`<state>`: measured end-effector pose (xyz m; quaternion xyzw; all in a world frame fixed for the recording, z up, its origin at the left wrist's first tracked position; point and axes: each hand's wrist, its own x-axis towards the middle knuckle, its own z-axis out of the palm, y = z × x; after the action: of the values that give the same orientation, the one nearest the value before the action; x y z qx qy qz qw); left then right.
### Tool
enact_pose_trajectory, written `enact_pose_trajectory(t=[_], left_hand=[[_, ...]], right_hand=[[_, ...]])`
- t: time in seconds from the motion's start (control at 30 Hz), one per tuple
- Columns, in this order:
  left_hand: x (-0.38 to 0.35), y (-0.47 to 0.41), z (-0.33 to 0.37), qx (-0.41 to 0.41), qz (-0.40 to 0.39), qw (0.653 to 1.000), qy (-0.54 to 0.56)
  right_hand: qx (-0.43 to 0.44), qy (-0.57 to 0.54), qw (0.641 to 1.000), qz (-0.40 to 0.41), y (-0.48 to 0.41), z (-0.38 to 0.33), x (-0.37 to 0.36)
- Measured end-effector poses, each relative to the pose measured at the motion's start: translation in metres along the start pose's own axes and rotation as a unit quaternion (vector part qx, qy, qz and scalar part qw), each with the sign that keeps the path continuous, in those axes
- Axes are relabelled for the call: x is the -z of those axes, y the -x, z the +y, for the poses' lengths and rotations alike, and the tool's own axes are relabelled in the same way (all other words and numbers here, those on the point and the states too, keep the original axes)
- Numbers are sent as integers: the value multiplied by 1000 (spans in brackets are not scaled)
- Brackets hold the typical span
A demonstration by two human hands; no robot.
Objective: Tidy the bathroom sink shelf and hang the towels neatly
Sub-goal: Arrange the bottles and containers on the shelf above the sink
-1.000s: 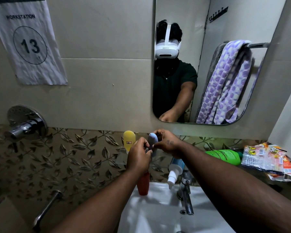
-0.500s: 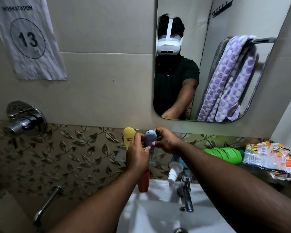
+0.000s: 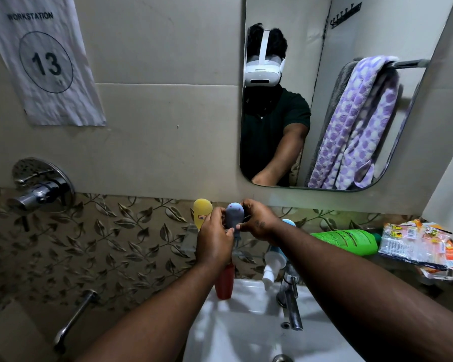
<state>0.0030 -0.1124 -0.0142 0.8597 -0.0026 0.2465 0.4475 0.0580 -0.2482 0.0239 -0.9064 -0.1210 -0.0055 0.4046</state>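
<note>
1. The left hand point(image 3: 213, 239) and right hand point(image 3: 258, 222) both pinch the grey bulb-shaped item point(image 3: 234, 214) from opposite sides. They hold it upright above the glass shelf point(image 3: 190, 240), probably to steady it for seating.
2. The item stands just right of the yellow tube point(image 3: 202, 211). Contact between them cannot be determined.
3. Below the hands, a red bottle point(image 3: 224, 283) stands on the sink point(image 3: 233, 335) rim and a pump bottle point(image 3: 273, 262) leans beside the tap point(image 3: 290, 307). Downward clearance is tight.
4. At the right, the green bottle point(image 3: 345, 241) lies on its side against crumpled packets point(image 3: 419, 246). This end is crowded.
5. The towels point(image 3: 351, 126), visible only in the mirror, hang bunched over their bar and likely need rehanging.
</note>
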Motion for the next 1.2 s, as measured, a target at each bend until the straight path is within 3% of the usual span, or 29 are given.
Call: enact_pose_trajectory(t=[0.73, 0.9, 1.03, 1.2], left_hand=[[0, 8, -1, 12, 3, 1000, -11], [6, 14, 2, 24, 36, 998, -35], [11, 32, 0, -7, 58, 996, -70], [6, 47, 8, -54, 23, 996, -60]], right_hand=[[-9, 33, 999, 20, -2, -2, -10], [-27, 40, 999, 6, -1, -2, -3], [-45, 17, 999, 5, 3, -3, 15], [-48, 21, 999, 13, 12, -1, 36]])
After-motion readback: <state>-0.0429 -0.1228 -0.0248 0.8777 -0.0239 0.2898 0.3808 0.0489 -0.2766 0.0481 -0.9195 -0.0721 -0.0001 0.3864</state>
